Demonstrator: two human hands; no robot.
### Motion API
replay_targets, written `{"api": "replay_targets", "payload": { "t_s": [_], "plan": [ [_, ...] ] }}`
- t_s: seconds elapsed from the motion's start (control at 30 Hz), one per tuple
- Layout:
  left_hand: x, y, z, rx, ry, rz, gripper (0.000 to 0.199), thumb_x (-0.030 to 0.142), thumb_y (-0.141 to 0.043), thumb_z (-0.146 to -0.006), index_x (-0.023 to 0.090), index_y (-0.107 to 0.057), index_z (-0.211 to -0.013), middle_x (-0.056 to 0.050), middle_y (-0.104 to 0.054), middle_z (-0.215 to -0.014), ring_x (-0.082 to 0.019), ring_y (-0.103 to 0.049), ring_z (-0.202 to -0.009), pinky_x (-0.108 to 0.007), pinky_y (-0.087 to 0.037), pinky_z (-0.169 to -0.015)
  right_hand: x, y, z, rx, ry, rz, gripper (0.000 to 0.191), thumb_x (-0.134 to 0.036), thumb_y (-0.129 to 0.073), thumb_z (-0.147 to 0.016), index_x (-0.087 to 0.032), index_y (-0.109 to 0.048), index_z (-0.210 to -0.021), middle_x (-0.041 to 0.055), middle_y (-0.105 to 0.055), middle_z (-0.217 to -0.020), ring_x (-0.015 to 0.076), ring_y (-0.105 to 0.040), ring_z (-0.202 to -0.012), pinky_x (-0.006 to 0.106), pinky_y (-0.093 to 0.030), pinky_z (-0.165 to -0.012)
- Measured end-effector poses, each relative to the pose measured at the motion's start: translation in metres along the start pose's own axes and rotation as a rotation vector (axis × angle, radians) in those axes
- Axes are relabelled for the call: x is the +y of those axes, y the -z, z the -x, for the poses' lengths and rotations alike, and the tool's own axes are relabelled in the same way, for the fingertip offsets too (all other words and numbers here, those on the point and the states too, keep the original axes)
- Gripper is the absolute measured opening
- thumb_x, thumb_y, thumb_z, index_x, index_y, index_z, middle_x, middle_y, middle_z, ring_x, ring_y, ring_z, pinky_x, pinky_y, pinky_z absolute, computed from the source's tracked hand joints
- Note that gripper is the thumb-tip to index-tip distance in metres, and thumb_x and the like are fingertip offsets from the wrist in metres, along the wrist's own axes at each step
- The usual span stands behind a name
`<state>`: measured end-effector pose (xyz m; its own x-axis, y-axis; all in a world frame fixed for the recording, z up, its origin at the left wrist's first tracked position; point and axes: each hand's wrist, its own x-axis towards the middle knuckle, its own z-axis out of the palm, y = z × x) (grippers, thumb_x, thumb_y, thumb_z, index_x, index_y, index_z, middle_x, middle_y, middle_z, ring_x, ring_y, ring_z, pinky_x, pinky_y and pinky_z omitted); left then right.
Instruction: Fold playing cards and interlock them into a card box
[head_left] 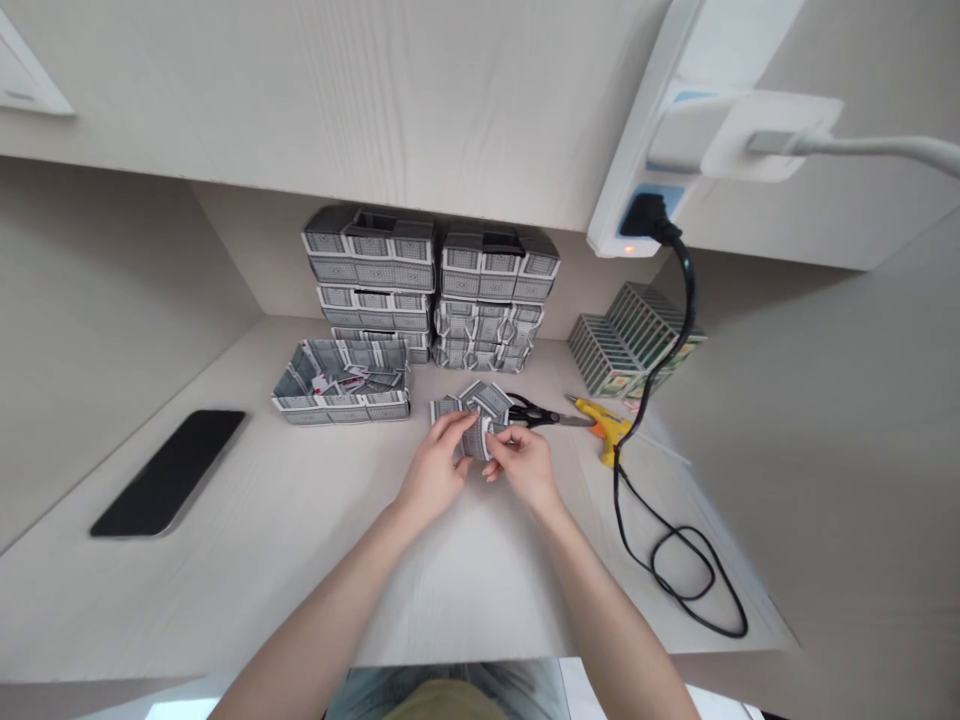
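Between my two hands is a grey patterned playing card [475,440], bent or folded, just above the desk's middle. My left hand [439,465] grips its left side with thumb and fingers closed. At its right edge, my right hand [521,462] pinches it between thumb and fingers. Directly behind lie several loose grey-backed playing cards [491,398], partly hidden by my fingers. Black-handled scissors [536,413] rest beside them, blades toward the right. To the left stands an open box made of cards [341,412], with loose card pieces inside.
Stacked card-built boxes [371,270] and a second stack [495,280] stand against the back wall. At right are packs of cards [630,340], a yellow glue gun [609,428] and its looping black cord [679,590]. A phone [169,475] lies left. A power strip [645,150] hangs above.
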<state>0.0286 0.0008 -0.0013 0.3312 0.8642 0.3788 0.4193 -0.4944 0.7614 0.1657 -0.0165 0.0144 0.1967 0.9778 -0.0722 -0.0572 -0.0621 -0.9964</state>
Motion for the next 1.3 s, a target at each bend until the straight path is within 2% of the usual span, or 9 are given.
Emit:
{"api": "replay_targets", "payload": {
  "t_s": [0.2, 0.33, 0.47, 0.57, 0.63, 0.8, 1.0, 1.17, 1.3],
  "plan": [
    [0.001, 0.0, 0.001, 0.006, -0.009, 0.004, 0.061, 0.0, -0.049, -0.068, 0.027, -0.044, -0.121, -0.004, -0.044, -0.124, -0.018, -0.045, -0.116, -0.036, -0.041, -0.097, 0.001, 0.0, 0.002, 0.006, 0.032, 0.032, 0.031, -0.043, -0.065, -0.064, -0.018, -0.049, -0.057, -0.0036, -0.054, -0.036, 0.0113, -0.051, -0.028, 0.02, -0.04, -0.031],
    [0.0, 0.001, 0.0, 0.026, -0.019, -0.021, 0.059, 0.001, -0.049, -0.068, 0.027, -0.044, -0.121, -0.004, -0.044, -0.124, -0.019, -0.044, -0.116, -0.037, -0.041, -0.096, 0.0, 0.0, 0.002, -0.004, 0.066, 0.029, 0.03, -0.044, -0.063, -0.067, -0.017, -0.052, -0.06, -0.0026, -0.056, -0.039, 0.0129, -0.054, -0.031, 0.022, -0.044, -0.035],
    [-0.003, 0.003, -0.002, 0.091, -0.011, -0.053, 0.059, 0.001, -0.051, -0.068, 0.026, -0.044, -0.12, -0.005, -0.044, -0.123, -0.02, -0.044, -0.116, -0.039, -0.042, -0.095, 0.002, -0.002, 0.001, -0.051, 0.111, 0.004, 0.032, -0.046, -0.059, -0.071, -0.016, -0.062, -0.08, 0.001, -0.064, -0.053, 0.0162, -0.06, -0.042, 0.029, -0.052, -0.047],
    [-0.002, 0.004, -0.003, 0.139, -0.021, -0.074, 0.058, 0.002, -0.051, -0.068, 0.025, -0.044, -0.12, -0.006, -0.043, -0.123, -0.021, -0.043, -0.117, -0.04, -0.041, -0.096, 0.008, -0.004, 0.0, -0.079, 0.165, 0.034, 0.041, -0.039, -0.065, -0.067, -0.016, -0.06, -0.1, 0.0036, -0.068, -0.071, 0.018, -0.064, -0.055, 0.031, -0.055, -0.057],
    [-0.001, 0.004, -0.003, 0.153, -0.029, -0.079, 0.057, 0.003, -0.052, -0.068, 0.024, -0.044, -0.12, -0.006, -0.042, -0.124, -0.021, -0.041, -0.119, -0.039, -0.041, -0.097, 0.015, -0.004, 0.0, -0.06, 0.228, 0.101, 0.043, -0.034, -0.067, -0.066, -0.017, -0.059, -0.105, 0.0038, -0.068, -0.075, 0.0186, -0.065, -0.062, 0.032, -0.055, -0.06],
    [-0.001, 0.003, -0.002, 0.153, -0.038, -0.087, 0.056, 0.004, -0.052, -0.068, 0.024, -0.044, -0.121, -0.006, -0.041, -0.125, -0.021, -0.039, -0.12, -0.039, -0.04, -0.098, 0.024, -0.003, -0.001, -0.043, 0.315, 0.231, 0.034, -0.027, -0.06, -0.071, -0.019, -0.061, -0.104, 0.0041, -0.066, -0.079, 0.0169, -0.063, -0.064, 0.03, -0.054, -0.062],
    [-0.002, 0.001, -0.001, 0.129, -0.06, -0.119, 0.056, 0.007, -0.054, -0.07, 0.024, -0.044, -0.122, -0.005, -0.044, -0.123, -0.02, -0.042, -0.117, -0.039, -0.038, -0.099, 0.015, -0.001, 0.002, -0.069, 0.315, 0.254, 0.023, -0.022, -0.054, -0.074, -0.02, -0.064, -0.094, 0.0027, -0.067, -0.079, 0.0156, -0.061, -0.062, 0.029, -0.05, -0.062],
    [0.0, 0.002, 0.0, 0.107, -0.094, -0.175, 0.057, 0.015, -0.058, -0.072, 0.027, -0.042, -0.126, -0.006, -0.046, -0.119, -0.022, -0.044, -0.113, -0.039, -0.039, -0.096, 0.008, 0.003, -0.003, -0.091, 0.18, 0.057, 0.011, -0.022, -0.059, -0.067, -0.018, -0.062, -0.077, 0.0007, -0.065, -0.067, 0.0129, -0.056, -0.054, 0.025, -0.046, -0.054],
    [0.002, 0.003, -0.002, 0.114, -0.077, -0.15, 0.056, 0.02, -0.061, -0.072, 0.029, -0.043, -0.125, -0.006, -0.047, -0.118, -0.022, -0.044, -0.112, -0.04, -0.038, -0.096, 0.003, 0.003, -0.006, -0.086, 0.056, -0.176, 0.015, -0.023, -0.065, -0.061, -0.016, -0.06, -0.073, -0.0018, -0.061, -0.058, 0.0097, -0.053, -0.048, 0.021, -0.042, -0.048]
  ]
}}
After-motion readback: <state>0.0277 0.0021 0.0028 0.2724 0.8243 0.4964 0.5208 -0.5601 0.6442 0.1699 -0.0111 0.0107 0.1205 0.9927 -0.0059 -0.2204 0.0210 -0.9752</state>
